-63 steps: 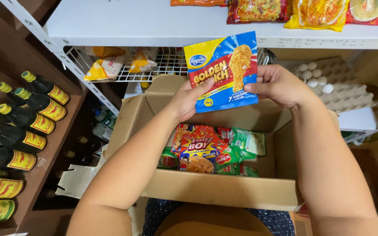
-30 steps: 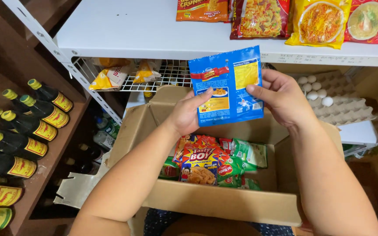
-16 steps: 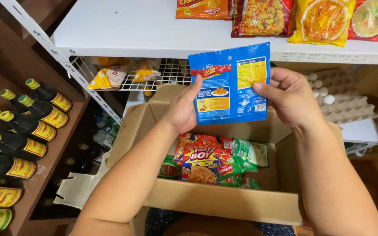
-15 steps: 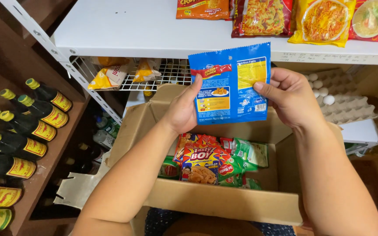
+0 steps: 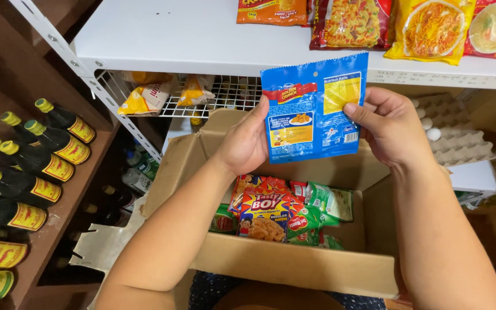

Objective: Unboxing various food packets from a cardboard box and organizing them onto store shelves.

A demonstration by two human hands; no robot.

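I hold a flat blue packet (image 5: pixel 312 109) upright above an open cardboard box (image 5: pixel 294 267), its back side with a yellow panel facing me. My left hand (image 5: pixel 247 143) grips its left edge and my right hand (image 5: pixel 387 125) pinches its right edge. Inside the box lie several colourful sachets (image 5: pixel 271 209), red, orange and green, piled toward the left and middle.
A white shelf (image 5: pixel 190 40) above carries noodle packets (image 5: pixel 431 28) along its back right. A wire shelf beneath holds yellow packets (image 5: pixel 150 95). Dark bottles with yellow caps (image 5: pixel 35 166) lie on a wooden rack at left. Egg trays (image 5: pixel 454 135) sit at right.
The packet was turned from its front to its back side, then held nearly still; both hands keep their hold at the same height above the box.
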